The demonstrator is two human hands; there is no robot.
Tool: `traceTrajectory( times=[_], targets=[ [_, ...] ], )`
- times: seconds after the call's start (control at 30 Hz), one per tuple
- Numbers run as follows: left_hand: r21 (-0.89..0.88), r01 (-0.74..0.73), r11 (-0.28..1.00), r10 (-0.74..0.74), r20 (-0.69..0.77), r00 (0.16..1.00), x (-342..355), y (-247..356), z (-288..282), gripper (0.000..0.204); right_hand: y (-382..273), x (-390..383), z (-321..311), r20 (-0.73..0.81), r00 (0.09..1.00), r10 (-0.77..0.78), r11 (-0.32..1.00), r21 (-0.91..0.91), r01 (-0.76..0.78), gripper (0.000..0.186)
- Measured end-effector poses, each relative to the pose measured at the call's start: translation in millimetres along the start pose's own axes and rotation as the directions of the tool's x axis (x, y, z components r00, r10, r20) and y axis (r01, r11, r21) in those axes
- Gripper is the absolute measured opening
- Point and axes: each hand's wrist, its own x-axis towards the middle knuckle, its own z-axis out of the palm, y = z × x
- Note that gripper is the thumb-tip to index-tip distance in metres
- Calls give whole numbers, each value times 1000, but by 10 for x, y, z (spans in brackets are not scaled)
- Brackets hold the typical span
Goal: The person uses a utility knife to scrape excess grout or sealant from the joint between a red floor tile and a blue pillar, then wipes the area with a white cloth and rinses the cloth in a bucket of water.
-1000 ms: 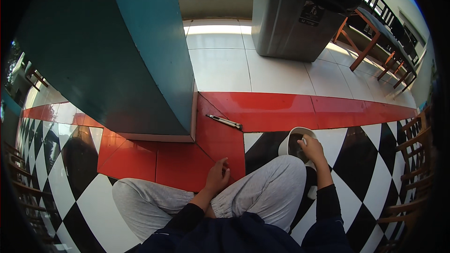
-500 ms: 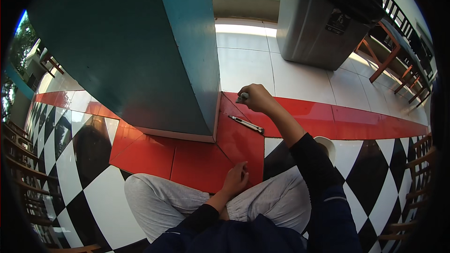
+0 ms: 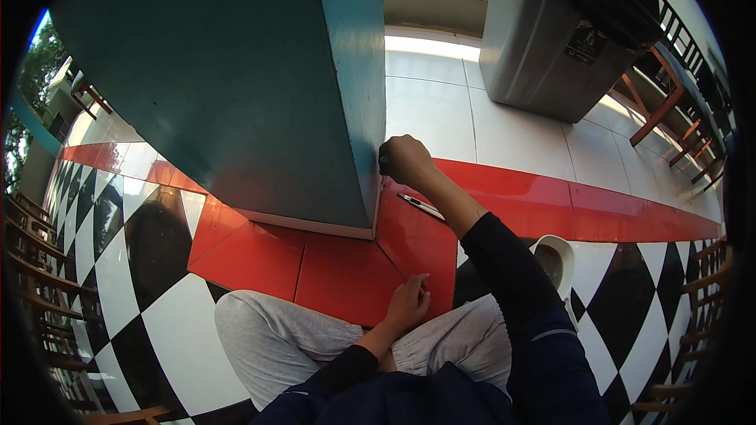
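My right hand [image 3: 406, 160] is closed against the right side face of the teal pillar [image 3: 295, 102], low down near its base. In it is a small grey piece, mostly hidden by the fingers now; its exact kind does not show. Just below that wrist, a snap-off utility knife [image 3: 420, 205] lies on the red tiles [image 3: 346, 271], its near end covered by my forearm. My left hand [image 3: 408, 304] rests above my lap at the tiles' near edge, fingers loosely bent and apart, with nothing seen in it.
A white container [image 3: 565, 267] with brownish liquid stands beside my right knee. Beyond the red border are a grey bin [image 3: 535, 43] with a black liner and a wooden table [image 3: 665, 98]. Black-and-white checked floor [image 3: 177, 338] surrounds me, with wooden chair parts at both sides.
My right hand has moved slightly left and up to the pillar's side, turning so the grey piece is hidden. My view has shifted a little, and more of the container shows.
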Motion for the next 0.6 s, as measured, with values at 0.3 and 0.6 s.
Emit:
traceTrajectory(
  times=[0.3,0.6],
  targets=[
    [-5,-8,1000,8,-5,1000,-8,-30,17,40,5,167,-15,-205,979,-21,992,-127,-5,9],
    [-11,-6,1000,6,4,1000,0,0,20,41,178,-180,-273,-247,967,-55,998,25,63,14]
  ],
)
